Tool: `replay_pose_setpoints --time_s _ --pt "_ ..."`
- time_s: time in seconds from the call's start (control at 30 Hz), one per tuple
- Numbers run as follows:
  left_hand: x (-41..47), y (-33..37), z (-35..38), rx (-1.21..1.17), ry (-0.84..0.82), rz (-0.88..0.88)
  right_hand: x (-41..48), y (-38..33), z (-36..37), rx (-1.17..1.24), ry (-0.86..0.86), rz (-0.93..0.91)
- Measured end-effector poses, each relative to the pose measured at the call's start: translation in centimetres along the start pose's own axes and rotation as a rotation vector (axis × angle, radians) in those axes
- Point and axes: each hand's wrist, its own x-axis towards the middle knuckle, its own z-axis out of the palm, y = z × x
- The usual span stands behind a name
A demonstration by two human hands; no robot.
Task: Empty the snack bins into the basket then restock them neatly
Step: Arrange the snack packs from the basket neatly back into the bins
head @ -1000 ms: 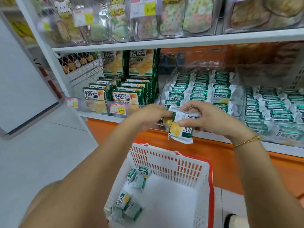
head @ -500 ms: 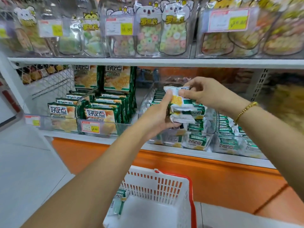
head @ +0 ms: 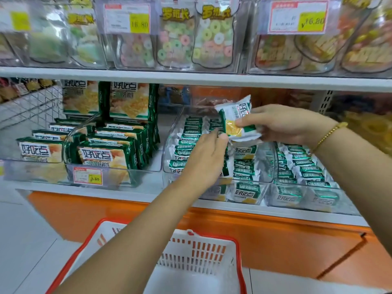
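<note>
The right hand point(head: 282, 124) pinches a small green-and-white snack packet point(head: 235, 119) between thumb and fingers and holds it tilted above the far end of a clear bin point(head: 169, 149). The left hand point(head: 203, 160) grasps nothing. Its fingers stretch out flat over the rows of matching packets in that bin, with the tips just beside the held packet's lower corner; whether they touch it cannot be told.

This looks like restocking, one packet going into a row. To do it well, the left hand should press the standing packets back to open a slot. The right hand should turn the packet on edge, with its label facing the same way as its neighbours, then slide it in gently, as the wrapper looks thin and likely to crumple.

The bin sits on a white shelf point(head: 148, 195) beneath both hands. Under the right forearm is a second bin point(head: 297, 200) of the same packets. Left of the left hand are larger green packs point(head: 101, 154) and a yellow price tag point(head: 88, 176). Above the hands an upper shelf point(head: 191, 78) carries clear bags of ring sweets point(head: 191, 39). Below the hands, nearer the person, stands a red-rimmed white basket point(head: 239, 262); the left forearm hides most of its inside. An orange panel point(head: 275, 240) runs under the shelf.
</note>
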Motion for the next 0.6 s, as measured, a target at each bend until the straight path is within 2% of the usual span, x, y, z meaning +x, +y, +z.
replay_pose_setpoints --time_s 0.1,0.2,0.27,0.37,0.5,0.6 --pt "-0.6 -2.0 0.6 0.387 -0.084 0.055 0.3 -0.5 -1.4 -0.43 0.097 0.002" --pt "-0.8 -3.0 1.3 0.628 -0.183 0.062 0.6 -0.5 -1.1 -0.804 0.115 0.085" --pt "-0.9 -2.8 1.4 0.72 -0.202 0.097 0.9 -0.4 -0.3 -0.941 0.125 0.118" --pt "-1.0 -3.2 1.6 0.756 -0.192 0.118 1.7 -0.3 1.1 -1.052 0.088 0.142" --pt "-1.4 -2.7 2.1 0.678 -0.099 0.27 2.0 -0.4 2.3 -1.143 0.08 0.178" --pt "-2.0 -1.5 2.7 0.594 -0.105 0.287 2.1 -0.3 2.3 -1.183 0.087 0.188"
